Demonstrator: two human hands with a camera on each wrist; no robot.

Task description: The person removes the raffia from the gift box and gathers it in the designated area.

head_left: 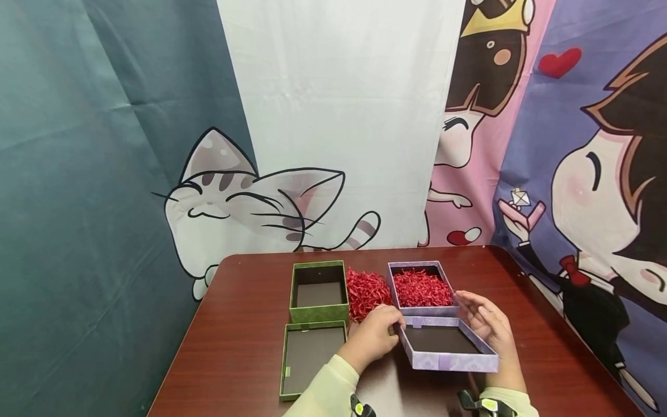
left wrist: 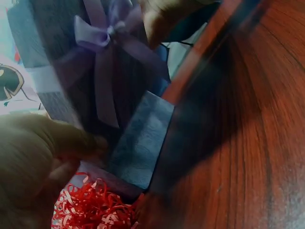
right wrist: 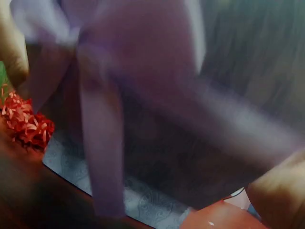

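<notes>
A purple box lid [head_left: 454, 362] hangs tilted above the table's near side, its dark inside facing up in the head view. On its outer face, a lilac ribbon bow [left wrist: 112, 34] shows in the left wrist view. My left hand [head_left: 374, 335] pinches the lid's left edge near the far corner. Along the lid's right edge, my right hand [head_left: 488, 325] rests with fingers fairly straight; its thumb is partly hidden. Just beyond the lid stands the purple box base [head_left: 423, 311], filled with shredded red paper [head_left: 423, 288].
Loose red paper shreds [head_left: 366, 292] are heaped left of the purple base. Beside them stands a green box base [head_left: 319, 314], with bare dark interior. Nearer lies the green lid [head_left: 312, 359], inside up. The brown table [head_left: 229, 324] meets a printed curtain [head_left: 339, 116] behind.
</notes>
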